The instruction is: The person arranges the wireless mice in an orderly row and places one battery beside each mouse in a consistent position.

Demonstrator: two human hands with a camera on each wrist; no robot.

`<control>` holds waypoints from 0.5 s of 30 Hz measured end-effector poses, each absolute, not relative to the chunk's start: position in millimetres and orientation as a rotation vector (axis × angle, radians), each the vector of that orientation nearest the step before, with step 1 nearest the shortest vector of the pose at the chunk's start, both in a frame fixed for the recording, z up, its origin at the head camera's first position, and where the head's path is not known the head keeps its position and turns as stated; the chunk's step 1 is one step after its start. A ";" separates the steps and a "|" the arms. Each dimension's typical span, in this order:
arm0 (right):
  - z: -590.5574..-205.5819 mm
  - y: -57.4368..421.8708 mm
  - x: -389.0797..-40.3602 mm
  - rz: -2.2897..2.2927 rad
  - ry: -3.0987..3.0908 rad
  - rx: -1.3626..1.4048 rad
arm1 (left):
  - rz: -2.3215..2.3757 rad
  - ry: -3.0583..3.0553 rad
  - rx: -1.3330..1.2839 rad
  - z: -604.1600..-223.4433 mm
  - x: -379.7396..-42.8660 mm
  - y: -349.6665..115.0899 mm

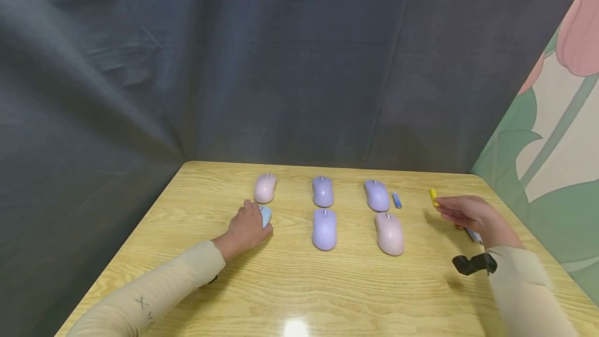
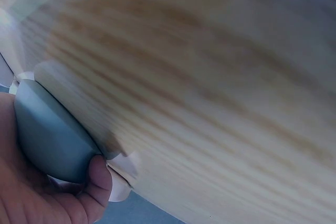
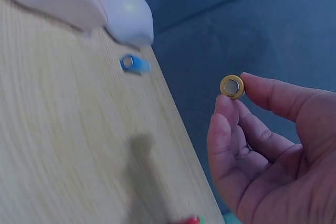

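My left hand [image 1: 247, 227] grips a light blue computer mouse [image 1: 266, 216] at the left of the wooden table, fingers over its far side and thumb at its near side. In the left wrist view the thumb presses the edge of that mouse [image 2: 55, 135]. At the right, my right hand [image 1: 468, 215] pinches a yellow battery [image 1: 433, 196] between thumb and fingertips, above the table. Its round metal end faces the right wrist camera [image 3: 232, 86]. A blue battery [image 1: 396, 200] lies on the table to the left of this hand.
Pink mice [image 1: 265, 188] and purple mice [image 1: 325, 229] stand in two rows; a pink mouse [image 1: 390, 234] is front right. A grey item [image 1: 474, 236] is partly hidden under the right wrist. A red thing [image 3: 191, 220] shows low in the right wrist view. Dark cloth [image 1: 299, 66] hangs behind.
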State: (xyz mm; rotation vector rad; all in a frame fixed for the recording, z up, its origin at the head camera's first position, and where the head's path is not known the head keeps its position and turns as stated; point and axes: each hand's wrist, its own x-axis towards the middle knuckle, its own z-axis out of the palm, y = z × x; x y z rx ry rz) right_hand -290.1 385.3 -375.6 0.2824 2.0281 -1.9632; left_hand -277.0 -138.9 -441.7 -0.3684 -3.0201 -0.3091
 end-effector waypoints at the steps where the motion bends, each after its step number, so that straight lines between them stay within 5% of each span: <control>1: -374.4 381.0 -291.0 -1.956 2.035 0.291 | -0.310 -3.020 -0.369 -441.8 -276.9 -138.8; 15: -364.9 331.1 -303.9 -1.912 2.077 0.240 | -0.292 -3.006 -0.389 -440.9 -276.1 -139.0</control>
